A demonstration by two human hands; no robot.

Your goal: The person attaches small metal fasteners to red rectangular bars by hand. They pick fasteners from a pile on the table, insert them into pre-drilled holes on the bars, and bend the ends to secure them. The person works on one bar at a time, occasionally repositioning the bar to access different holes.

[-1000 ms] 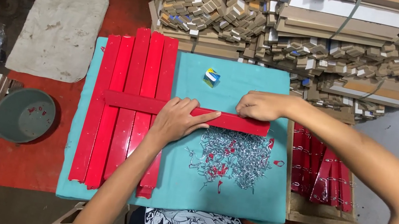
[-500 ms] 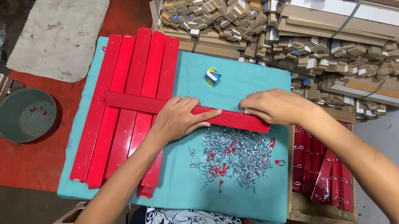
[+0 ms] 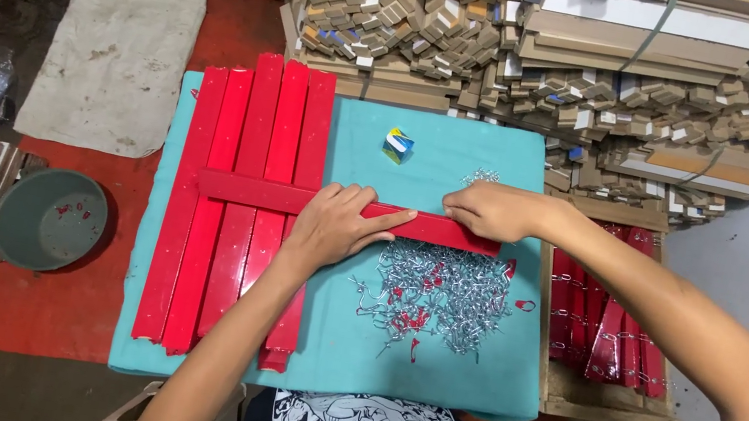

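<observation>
Both hands pin crosswise red strip (image 3: pixel 295 199): left hand (image 3: pixel 331 226) flat mid-strip, right hand (image 3: pixel 488 209) gripping right end. Hold square over upright strips (image 3: pixel 243 209), clear of metal hooks (image 3: pixel 431 296).

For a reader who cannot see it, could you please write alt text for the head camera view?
Seen from above, a person's left hand and right hand press a red strip laid crosswise over a row of red strips on a teal cloth. A pile of small metal hooks lies just below the hands, and stacked wooden pieces fill the background.
</observation>
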